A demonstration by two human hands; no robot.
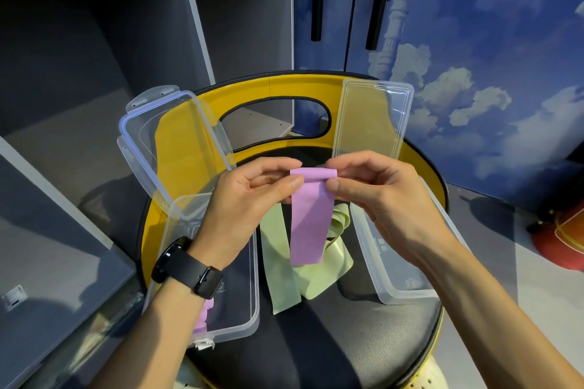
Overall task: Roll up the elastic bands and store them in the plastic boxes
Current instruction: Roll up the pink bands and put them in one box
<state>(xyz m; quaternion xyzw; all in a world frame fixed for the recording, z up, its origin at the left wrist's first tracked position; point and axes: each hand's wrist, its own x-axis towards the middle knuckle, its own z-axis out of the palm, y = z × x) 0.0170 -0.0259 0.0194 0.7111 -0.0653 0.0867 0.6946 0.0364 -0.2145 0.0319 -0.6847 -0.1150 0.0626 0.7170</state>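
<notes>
Both hands, left hand (249,196) and right hand (376,189), pinch the rolled top of a purple elastic band (311,218), each grip holding one end, above two open plastic boxes (401,265). It looks soft, light, floppy.

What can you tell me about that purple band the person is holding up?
The purple band is a flat, matte strip that looks like thin stretchy rubber. Its top end is rolled over into a small tube, pinched at one side by the left hand and at the other by the right hand. The rest hangs straight down, unrolled, in front of the pale green band lying on the black seat.
</notes>
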